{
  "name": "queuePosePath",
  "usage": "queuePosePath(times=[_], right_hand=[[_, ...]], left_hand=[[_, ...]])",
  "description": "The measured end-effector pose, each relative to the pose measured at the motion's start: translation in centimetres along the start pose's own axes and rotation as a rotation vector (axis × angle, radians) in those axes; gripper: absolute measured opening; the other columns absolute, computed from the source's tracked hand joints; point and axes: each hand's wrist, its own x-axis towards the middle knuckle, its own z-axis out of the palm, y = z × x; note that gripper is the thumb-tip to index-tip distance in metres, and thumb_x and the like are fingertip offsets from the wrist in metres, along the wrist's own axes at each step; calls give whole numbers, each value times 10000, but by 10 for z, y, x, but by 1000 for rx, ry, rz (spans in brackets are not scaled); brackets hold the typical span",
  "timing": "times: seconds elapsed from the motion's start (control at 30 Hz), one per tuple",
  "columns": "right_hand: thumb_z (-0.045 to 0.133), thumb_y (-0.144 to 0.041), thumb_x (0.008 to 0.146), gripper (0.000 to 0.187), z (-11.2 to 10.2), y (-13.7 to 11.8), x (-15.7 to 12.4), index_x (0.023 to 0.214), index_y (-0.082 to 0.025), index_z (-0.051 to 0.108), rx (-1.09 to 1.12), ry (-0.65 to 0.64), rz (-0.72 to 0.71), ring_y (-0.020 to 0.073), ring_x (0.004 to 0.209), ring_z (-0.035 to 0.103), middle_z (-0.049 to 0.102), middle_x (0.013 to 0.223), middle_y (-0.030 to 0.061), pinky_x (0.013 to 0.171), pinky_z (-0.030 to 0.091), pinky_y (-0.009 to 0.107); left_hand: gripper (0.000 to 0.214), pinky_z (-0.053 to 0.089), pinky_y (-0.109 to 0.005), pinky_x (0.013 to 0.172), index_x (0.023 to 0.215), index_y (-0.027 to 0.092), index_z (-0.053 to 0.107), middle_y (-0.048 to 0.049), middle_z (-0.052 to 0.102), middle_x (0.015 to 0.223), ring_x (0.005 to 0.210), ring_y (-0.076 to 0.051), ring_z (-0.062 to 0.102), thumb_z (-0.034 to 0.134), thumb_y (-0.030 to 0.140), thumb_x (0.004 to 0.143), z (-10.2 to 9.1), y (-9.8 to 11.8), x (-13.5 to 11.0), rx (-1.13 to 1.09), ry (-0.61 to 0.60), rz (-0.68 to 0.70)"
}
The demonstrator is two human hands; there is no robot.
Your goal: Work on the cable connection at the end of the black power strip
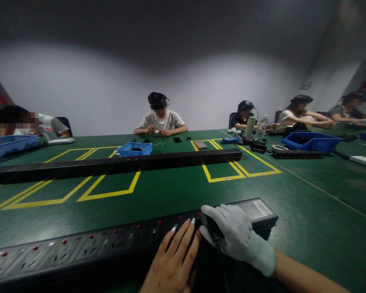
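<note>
While the left hand (172, 260) lies spread on the strip (122, 244), the right hand (236, 226) grips a plug (210, 223)

Where the two hands come close together, the strip passes under both of them. It runs from the left edge of the view, up past the bare left fingertips and on beneath the gloved right hand, and its end, bearing a pale label (260, 207), shows just beyond the glove. Most of its length lies to the left of the hands, with a row of sockets and red dots on its top face.

The left hand is open, palm down, its fingers stretched out over the strip, the tips just beside the plug. The right hand is closed on the black plug, with thumb and fingers on either side of it; a cable (218, 252) drops from it toward the near edge. Whether the plug is seated in a socket cannot be told, since the glove hides its underside.

Across the green table (171, 189), well apart from the hands, a second strip (158, 160) lies over yellow lines (106, 196). Just behind it stands a small blue tray (136, 149), and a person (163, 122) sits at the far side, both hands on the table. A larger blue bin (311, 142) lies off to the right.
</note>
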Motion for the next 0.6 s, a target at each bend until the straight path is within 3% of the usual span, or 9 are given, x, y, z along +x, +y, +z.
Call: queuePosePath(times=[0.6], right_hand=[[541,-314,859,306,-2,-2,2,1109,-137,535,18,7,12,142,615,568,631,731,27,563,388,271]], left_hand=[[598,158,-366,1092,1365,136,396,-107,439,1397,1316,-238,326,512,402,843,-1,0,-1,7,-22,2]])
